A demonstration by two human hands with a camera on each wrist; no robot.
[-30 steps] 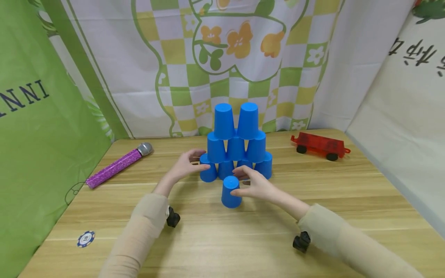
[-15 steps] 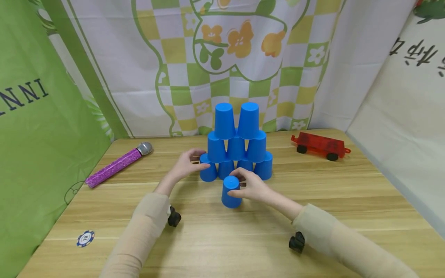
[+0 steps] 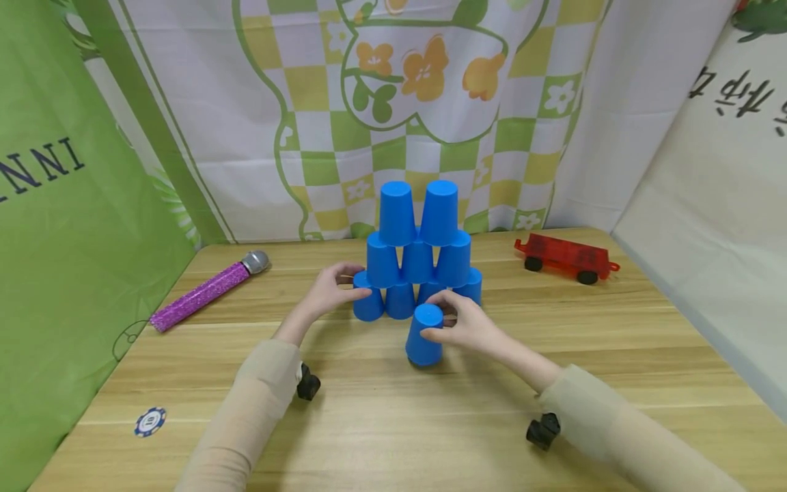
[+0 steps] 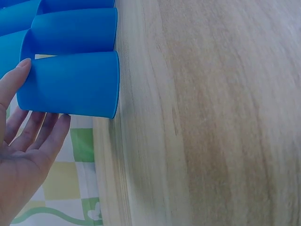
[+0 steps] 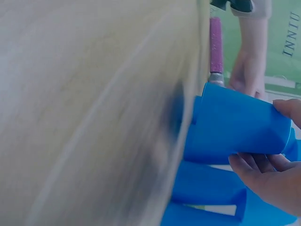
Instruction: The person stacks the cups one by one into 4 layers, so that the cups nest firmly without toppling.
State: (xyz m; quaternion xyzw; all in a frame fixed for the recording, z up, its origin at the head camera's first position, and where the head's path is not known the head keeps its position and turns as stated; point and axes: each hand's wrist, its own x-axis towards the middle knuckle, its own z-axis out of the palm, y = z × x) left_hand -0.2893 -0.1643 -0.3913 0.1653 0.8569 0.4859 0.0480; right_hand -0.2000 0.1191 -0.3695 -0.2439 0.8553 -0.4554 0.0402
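Observation:
Upside-down blue cups are stacked in a pyramid (image 3: 417, 263): several in the bottom row, three above, two on top. My left hand (image 3: 327, 292) holds the bottom row's left cup (image 4: 70, 84), thumb on one side and fingers on the other. In front of the pyramid, my right hand (image 3: 472, 328) grips a separate blue cup (image 3: 423, 344) between thumb and fingers. That cup is upside down, slightly tilted, its lower rim just off the table. In the right wrist view, the gripped cup (image 5: 240, 123) hides part of the pyramid.
A purple glitter microphone (image 3: 205, 295) lies at the left. A poker chip (image 3: 150, 422) is near the left front. At the back right stands a red toy wagon (image 3: 565, 257). The wooden table (image 3: 381, 437) ends at a patterned curtain (image 3: 344, 137) behind the pyramid.
My right hand has closed round the single cup, then moved it a little to the right, tilting and slightly raising it. The left hand and the pyramid have stayed in place.

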